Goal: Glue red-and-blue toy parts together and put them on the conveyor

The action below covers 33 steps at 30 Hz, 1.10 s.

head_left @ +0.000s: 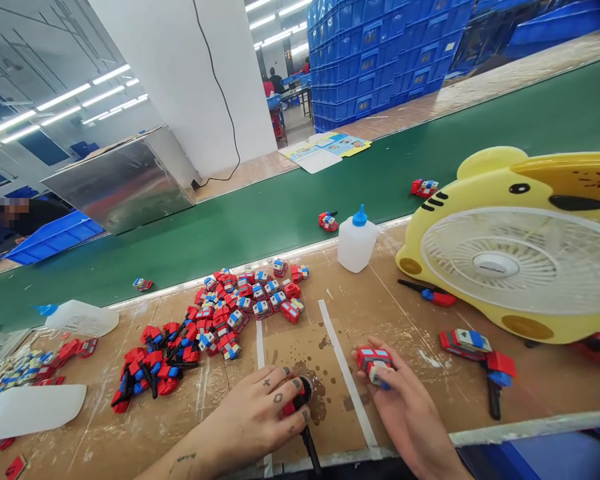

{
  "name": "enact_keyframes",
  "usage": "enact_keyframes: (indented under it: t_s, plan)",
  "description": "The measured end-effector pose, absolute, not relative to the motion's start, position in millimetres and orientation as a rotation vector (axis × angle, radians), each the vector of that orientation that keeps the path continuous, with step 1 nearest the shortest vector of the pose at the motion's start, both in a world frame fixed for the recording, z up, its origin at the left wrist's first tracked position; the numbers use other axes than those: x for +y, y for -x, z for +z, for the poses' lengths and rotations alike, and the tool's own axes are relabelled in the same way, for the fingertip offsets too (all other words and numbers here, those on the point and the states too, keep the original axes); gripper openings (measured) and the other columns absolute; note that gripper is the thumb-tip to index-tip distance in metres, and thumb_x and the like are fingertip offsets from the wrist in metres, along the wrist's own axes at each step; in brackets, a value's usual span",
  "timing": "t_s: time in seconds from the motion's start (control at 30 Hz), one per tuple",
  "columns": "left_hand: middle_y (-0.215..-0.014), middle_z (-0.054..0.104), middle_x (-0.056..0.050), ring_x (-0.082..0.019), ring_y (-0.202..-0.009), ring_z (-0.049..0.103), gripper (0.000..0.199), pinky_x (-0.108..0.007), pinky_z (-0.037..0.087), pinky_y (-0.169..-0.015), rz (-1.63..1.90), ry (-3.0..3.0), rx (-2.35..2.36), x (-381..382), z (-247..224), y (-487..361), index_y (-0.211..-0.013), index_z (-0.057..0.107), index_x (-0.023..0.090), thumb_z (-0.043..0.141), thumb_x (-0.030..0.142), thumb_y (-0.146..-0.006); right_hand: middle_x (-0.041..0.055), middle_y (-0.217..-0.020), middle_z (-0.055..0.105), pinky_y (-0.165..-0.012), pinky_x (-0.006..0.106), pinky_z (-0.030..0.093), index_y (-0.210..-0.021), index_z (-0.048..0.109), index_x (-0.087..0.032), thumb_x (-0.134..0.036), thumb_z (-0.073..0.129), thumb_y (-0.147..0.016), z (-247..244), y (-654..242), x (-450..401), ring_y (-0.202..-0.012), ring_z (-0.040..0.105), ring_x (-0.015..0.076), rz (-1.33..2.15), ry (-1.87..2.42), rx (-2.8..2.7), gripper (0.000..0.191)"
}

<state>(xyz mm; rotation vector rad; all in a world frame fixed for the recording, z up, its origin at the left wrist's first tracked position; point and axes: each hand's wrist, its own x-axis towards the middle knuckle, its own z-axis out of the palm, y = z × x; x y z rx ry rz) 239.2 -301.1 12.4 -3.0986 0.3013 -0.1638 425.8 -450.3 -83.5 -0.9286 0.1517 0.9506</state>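
My left hand [260, 417] is closed around a red plastic toy part with a black round end [305, 391]; a thin black rod [311, 452] sticks out below it. Between the thumb and fingers of my right hand [413, 410] is a small red, white and blue toy car [373, 363]. Both hands are above a stained cardboard sheet [325, 363] edged by white tape strips. Left of them lies a pile of similar toy cars [245, 300], beside several red and blue parts with black rods [153, 363].
A yellow animal-shaped fan [450, 207] stands at right, with loose toy parts [465, 343] in front. A white squeeze bottle [357, 243] stands upright; another bottle [83, 319] lies left. Behind runs a green conveyor belt [260, 223] carrying toys. Blue crates [380, 60] are stacked beyond.
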Motion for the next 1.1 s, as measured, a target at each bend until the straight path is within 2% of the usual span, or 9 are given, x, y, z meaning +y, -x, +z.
enact_keyframes:
  t_s: [0.07,0.17,0.33,0.47,0.57,0.73,0.93,1.03,1.1]
  plan:
    - [-0.112,0.069,-0.008,-0.021,-0.097,0.063,0.016,-0.032,0.055,-0.080,-0.082,3.118,0.303,-299,11,-243,-0.107,0.065,0.020,0.051,0.018,-0.099,0.0026,-0.107,0.075,-0.094,0.032,0.051,-0.122,0.065,-0.026,-0.029,0.086,-0.065,-84,-425,-455,-0.098,0.068,0.0203,1.038,0.932,0.111,0.061]
    - [-0.116,0.069,-0.008,-0.022,-0.100,0.063,0.018,-0.032,0.055,-0.079,0.048,3.148,0.303,-298,10,-247,-0.107,0.066,0.020,0.050,0.019,-0.099,0.0055,-0.116,0.073,-0.105,0.043,0.044,-0.126,0.062,-0.027,-0.035,0.082,-0.073,-84,-425,-459,-0.111,0.065,0.0261,1.125,0.986,-0.008,0.057]
    - [-0.117,0.067,-0.009,-0.022,-0.098,0.063,0.019,-0.034,0.055,-0.083,0.131,3.210,0.295,-297,12,-249,-0.109,0.066,0.020,0.051,0.017,-0.098,0.0095,-0.118,0.072,-0.098,0.042,0.049,-0.120,0.066,-0.026,-0.037,0.085,-0.071,-84,-426,-454,-0.109,0.065,0.0276,1.136,1.073,-0.232,0.054]
    - [-0.121,0.064,-0.010,-0.023,-0.105,0.060,0.035,-0.036,0.053,-0.091,0.122,3.494,0.061,-292,9,-240,-0.122,0.061,0.025,0.050,0.009,-0.093,0.0105,-0.120,0.072,-0.095,0.041,0.052,-0.121,0.065,-0.027,-0.033,0.086,-0.070,-92,-424,-449,-0.109,0.067,0.0282,1.174,1.032,-0.363,0.055]
    - [-0.123,0.062,-0.009,-0.021,-0.109,0.060,0.038,-0.034,0.051,-0.095,-0.144,3.839,-0.460,-292,-3,-230,-0.124,0.061,0.028,0.053,0.011,-0.091,0.0097,-0.122,0.070,-0.097,0.042,0.053,-0.120,0.064,-0.029,-0.027,0.085,-0.071,-100,-419,-448,-0.111,0.066,0.0290,1.144,1.123,-0.527,0.054]
    - [-0.119,0.065,-0.010,-0.025,-0.116,0.060,0.027,-0.035,0.049,-0.100,-0.866,3.993,-1.344,-299,-25,-223,-0.115,0.067,0.024,0.069,0.029,-0.089,0.0081,-0.123,0.065,-0.099,0.041,0.052,-0.119,0.065,-0.031,-0.028,0.081,-0.073,-101,-408,-442,-0.113,0.064,0.0294,0.977,1.191,-0.750,0.049]
    - [-0.117,0.068,-0.011,-0.026,-0.110,0.064,0.032,-0.037,0.054,-0.097,-1.095,3.991,-1.455,-298,-38,-216,-0.116,0.070,0.024,0.072,0.034,-0.086,0.0087,-0.123,0.064,-0.099,0.036,0.052,-0.123,0.059,-0.030,-0.019,0.075,-0.077,-89,-404,-430,-0.118,0.062,0.0288,0.811,1.364,-1.156,0.050]
    - [-0.125,0.068,-0.012,-0.029,-0.117,0.064,0.035,-0.043,0.052,-0.102,-1.202,3.838,-1.480,-300,-49,-211,-0.123,0.069,0.026,0.069,0.034,-0.089,0.0081,-0.122,0.065,-0.094,0.033,0.055,-0.126,0.054,-0.031,-0.015,0.072,-0.079,-85,-402,-424,-0.115,0.063,0.0275,0.666,1.424,-1.343,0.053]
    - [-0.129,0.066,-0.012,-0.030,-0.122,0.061,0.038,-0.046,0.049,-0.106,-1.241,3.759,-1.503,-306,-60,-213,-0.128,0.066,0.026,0.066,0.034,-0.091,0.0091,-0.121,0.065,-0.093,0.035,0.055,-0.129,0.051,-0.029,-0.015,0.068,-0.082,-82,-399,-418,-0.113,0.063,0.0277,0.501,1.451,-1.411,0.052]
